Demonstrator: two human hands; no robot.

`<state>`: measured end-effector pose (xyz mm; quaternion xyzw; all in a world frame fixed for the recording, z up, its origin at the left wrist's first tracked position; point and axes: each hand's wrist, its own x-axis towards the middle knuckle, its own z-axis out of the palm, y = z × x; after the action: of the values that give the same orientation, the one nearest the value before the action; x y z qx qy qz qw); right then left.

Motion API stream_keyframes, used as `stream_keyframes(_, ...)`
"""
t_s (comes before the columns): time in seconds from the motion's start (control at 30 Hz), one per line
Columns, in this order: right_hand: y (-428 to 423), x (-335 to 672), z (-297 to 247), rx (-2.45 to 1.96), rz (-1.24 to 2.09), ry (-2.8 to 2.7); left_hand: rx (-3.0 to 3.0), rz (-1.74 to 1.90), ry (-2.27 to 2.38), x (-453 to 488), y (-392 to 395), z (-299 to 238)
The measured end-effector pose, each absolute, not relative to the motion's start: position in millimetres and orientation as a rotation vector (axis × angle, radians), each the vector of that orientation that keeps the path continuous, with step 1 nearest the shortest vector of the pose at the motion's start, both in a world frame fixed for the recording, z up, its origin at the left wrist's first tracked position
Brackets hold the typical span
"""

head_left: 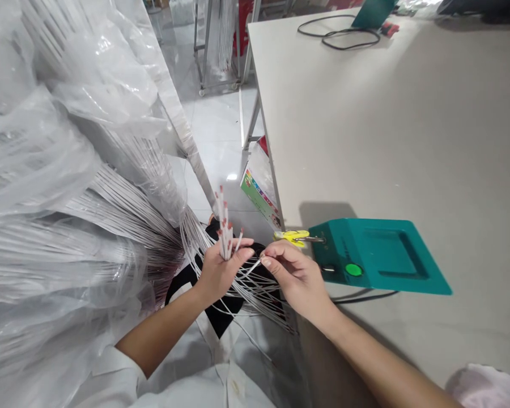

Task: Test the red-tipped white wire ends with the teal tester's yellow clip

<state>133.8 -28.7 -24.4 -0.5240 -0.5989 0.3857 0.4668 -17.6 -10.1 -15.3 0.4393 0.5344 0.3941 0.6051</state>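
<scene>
My left hand is wrapped round a bundle of thin white wires, whose reddish tips stick up above the fingers. Just to its right, my right hand pinches the end of a single white wire between thumb and fingertips. More loose wires fan out below both hands, across my lap. Close beyond the right hand, a yellow clip is fixed at the edge of a teal device with a round green button.
Plastic-wrapped bundles of white wires fill the left side. The pale table takes up the right, with a black cable near its far edge. A printed carton stands beside the table, and a metal rack is farther back.
</scene>
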Motion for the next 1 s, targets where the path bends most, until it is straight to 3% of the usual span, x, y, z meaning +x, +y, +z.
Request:
stream_keyframes(0.13,-27.8,134.4,-24.0,-1.264,0.935,-1.459,1.107,0.784,1.129,-13.3,-16.0,-14.4)
stream_keyframes(0.57,-29.2,136.6,-17.8,-1.296,0.832,-1.528,1.288,0.888,1.267,-11.9,-16.4,-16.6)
stream_keyframes(1.0,-27.7,135.5,-19.4,-1.295,0.852,-1.509,1.041,0.849,1.278,-15.9,-14.6,-13.6)
